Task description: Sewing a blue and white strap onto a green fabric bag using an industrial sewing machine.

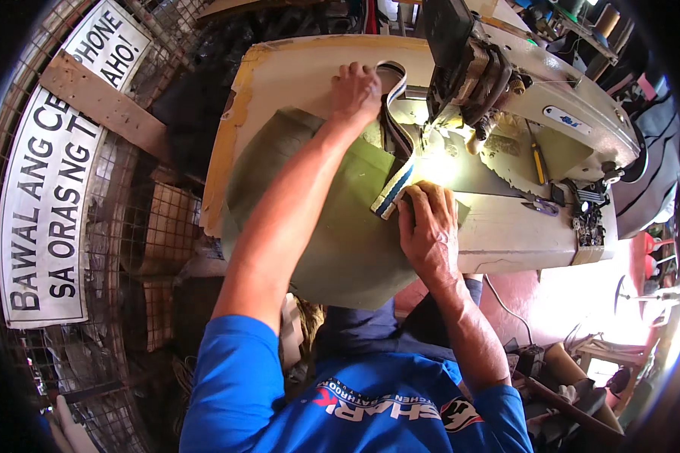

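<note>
A large piece of olive-green fabric [340, 249] lies over the front left of the sewing table and hangs past its front edge. On it stands a striped webbing strap [394, 190], white, blue and dark, curving up in a loop beside the needle area. My left hand [357, 92] is closed at the strap's far end, its fingers curled; the exact grip is partly hidden. My right hand [431, 226] presses bent fingers on the fabric, with the thumb beside the strap's near end. The sewing machine [536, 98] stands just beyond, its lamp glaring over the needle.
A yellow-handled screwdriver [539, 164] and small thread snips [540, 205] lie on the table [506, 241] right of the needle. A metal mechanism [588, 219] sits at the right edge. At left are a wire-mesh wall [113, 226] and a lettered white sign [41, 249].
</note>
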`<control>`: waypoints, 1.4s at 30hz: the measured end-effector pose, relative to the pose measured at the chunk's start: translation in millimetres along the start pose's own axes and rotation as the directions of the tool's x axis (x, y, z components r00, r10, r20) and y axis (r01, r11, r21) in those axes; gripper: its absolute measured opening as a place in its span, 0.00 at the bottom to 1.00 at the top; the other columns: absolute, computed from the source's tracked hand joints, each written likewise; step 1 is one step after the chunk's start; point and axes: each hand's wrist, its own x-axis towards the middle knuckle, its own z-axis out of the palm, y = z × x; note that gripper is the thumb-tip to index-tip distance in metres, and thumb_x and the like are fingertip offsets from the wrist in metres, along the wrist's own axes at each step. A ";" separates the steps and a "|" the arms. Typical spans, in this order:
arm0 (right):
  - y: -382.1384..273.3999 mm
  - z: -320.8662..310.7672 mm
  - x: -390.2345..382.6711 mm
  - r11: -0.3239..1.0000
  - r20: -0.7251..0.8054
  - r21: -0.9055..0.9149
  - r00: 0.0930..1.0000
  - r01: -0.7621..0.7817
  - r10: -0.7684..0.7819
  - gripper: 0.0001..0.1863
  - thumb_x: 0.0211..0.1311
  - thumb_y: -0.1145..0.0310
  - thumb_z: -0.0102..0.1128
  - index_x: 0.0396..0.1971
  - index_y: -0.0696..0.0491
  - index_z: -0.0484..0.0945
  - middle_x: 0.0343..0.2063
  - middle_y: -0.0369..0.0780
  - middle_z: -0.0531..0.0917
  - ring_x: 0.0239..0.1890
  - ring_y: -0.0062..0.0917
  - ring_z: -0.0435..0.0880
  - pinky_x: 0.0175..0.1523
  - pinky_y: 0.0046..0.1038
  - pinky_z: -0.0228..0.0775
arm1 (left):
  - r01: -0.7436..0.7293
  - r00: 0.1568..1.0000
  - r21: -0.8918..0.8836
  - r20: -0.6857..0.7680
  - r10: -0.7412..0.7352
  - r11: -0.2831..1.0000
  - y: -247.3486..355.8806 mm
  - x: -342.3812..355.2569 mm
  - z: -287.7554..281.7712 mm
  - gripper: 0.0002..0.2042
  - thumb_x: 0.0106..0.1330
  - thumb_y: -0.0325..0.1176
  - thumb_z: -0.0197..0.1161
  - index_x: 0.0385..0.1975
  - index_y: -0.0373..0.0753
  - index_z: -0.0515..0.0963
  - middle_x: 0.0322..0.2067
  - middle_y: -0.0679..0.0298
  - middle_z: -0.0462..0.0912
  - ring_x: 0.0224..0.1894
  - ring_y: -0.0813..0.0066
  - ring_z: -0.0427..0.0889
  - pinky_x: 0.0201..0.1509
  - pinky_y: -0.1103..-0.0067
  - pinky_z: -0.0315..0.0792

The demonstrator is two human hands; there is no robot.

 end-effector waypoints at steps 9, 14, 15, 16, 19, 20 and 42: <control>2.3 -1.7 0.2 0.997 -0.021 0.040 0.997 -0.069 0.070 0.17 0.58 0.72 0.61 0.47 0.60 0.74 0.44 0.50 0.75 0.48 0.48 0.73 0.55 0.45 0.66 | 0.145 0.986 -0.976 0.129 -0.106 0.159 -63.0 -37.8 -114.8 0.11 0.62 0.27 0.57 0.43 0.33 0.78 0.34 0.64 0.81 0.39 0.77 0.78 0.46 0.82 0.70; 5.4 -2.0 0.3 0.995 -0.007 0.068 0.997 -0.080 0.080 0.18 0.58 0.74 0.60 0.48 0.60 0.73 0.45 0.51 0.75 0.49 0.48 0.73 0.56 0.44 0.66 | 0.205 0.757 -0.921 0.364 0.542 0.331 -130.1 -186.7 -245.1 0.10 0.61 0.28 0.57 0.34 0.35 0.85 0.37 0.55 0.84 0.57 0.50 0.77 0.69 0.52 0.58; 5.1 -2.6 1.2 0.993 0.003 0.083 0.996 -0.087 0.087 0.18 0.57 0.75 0.60 0.49 0.60 0.73 0.45 0.51 0.75 0.49 0.48 0.73 0.56 0.45 0.66 | 0.268 0.679 -0.812 0.541 0.496 0.519 -136.1 -198.6 -253.0 0.15 0.58 0.14 0.49 0.35 0.32 0.84 0.40 0.55 0.84 0.62 0.51 0.75 0.68 0.59 0.64; 4.9 -3.4 3.0 0.994 -0.006 0.077 0.997 -0.071 0.072 0.18 0.57 0.76 0.59 0.49 0.60 0.73 0.45 0.50 0.75 0.48 0.48 0.73 0.55 0.44 0.66 | 0.410 0.677 -0.688 0.669 0.306 0.599 -139.1 -209.1 -259.6 0.16 0.58 0.10 0.47 0.35 0.30 0.83 0.40 0.56 0.84 0.57 0.60 0.79 0.63 0.69 0.69; 0.2 -3.3 10.9 1.000 0.001 0.014 1.000 -0.025 0.025 0.17 0.57 0.76 0.59 0.48 0.58 0.74 0.45 0.49 0.75 0.48 0.46 0.74 0.54 0.44 0.66 | 0.257 0.879 -0.729 0.450 0.161 0.634 -134.5 -196.0 -247.4 0.12 0.66 0.16 0.49 0.40 0.30 0.81 0.38 0.59 0.81 0.42 0.71 0.80 0.50 0.76 0.73; -1.9 -1.6 15.9 0.998 0.040 0.000 0.998 -0.057 0.057 0.15 0.58 0.75 0.58 0.46 0.58 0.74 0.45 0.49 0.76 0.48 0.45 0.74 0.54 0.44 0.66 | 0.179 0.920 -0.706 0.367 0.137 0.685 -129.4 -183.1 -235.7 0.10 0.67 0.17 0.51 0.41 0.29 0.80 0.37 0.60 0.80 0.41 0.74 0.79 0.47 0.77 0.73; -7.3 38.5 40.0 0.966 0.073 0.236 0.993 -0.103 0.089 0.11 0.53 0.70 0.66 0.36 0.57 0.82 0.36 0.42 0.78 0.43 0.39 0.76 0.47 0.37 0.71 | -0.247 0.948 -0.425 0.078 0.308 0.871 -119.6 -88.2 -129.2 0.05 0.58 0.28 0.68 0.33 0.40 0.83 0.35 0.66 0.80 0.47 0.65 0.75 0.59 0.68 0.66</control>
